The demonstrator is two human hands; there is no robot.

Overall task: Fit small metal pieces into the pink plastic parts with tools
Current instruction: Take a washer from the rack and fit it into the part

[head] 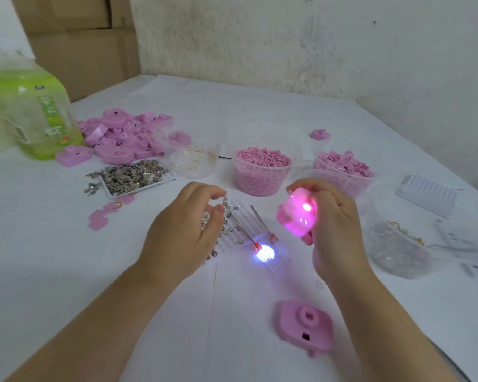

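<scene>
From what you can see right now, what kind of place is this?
Probably a small hand-assembly workshop. A pile of identical pink plastic parts, a heap of small metal pieces and a tub of pink bits sit on a paper-covered table, and the right hand holds a lit pink part.

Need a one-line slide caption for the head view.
Right hand holds a glowing pink plastic part while the left hand reaches over small metal discs on the white studded tray.

Far left: bottle [36,114]; heap of plastic parts [127,136] just right of it.
Before the heap: tray of metal pieces [134,176].
Under your left hand [188,232]: pegged board [244,216].
Behind the board: tub of pellets [262,172].
In your right hand [334,232]: held plastic part [295,216].
Nearest you: loose plastic part [305,325].
</scene>
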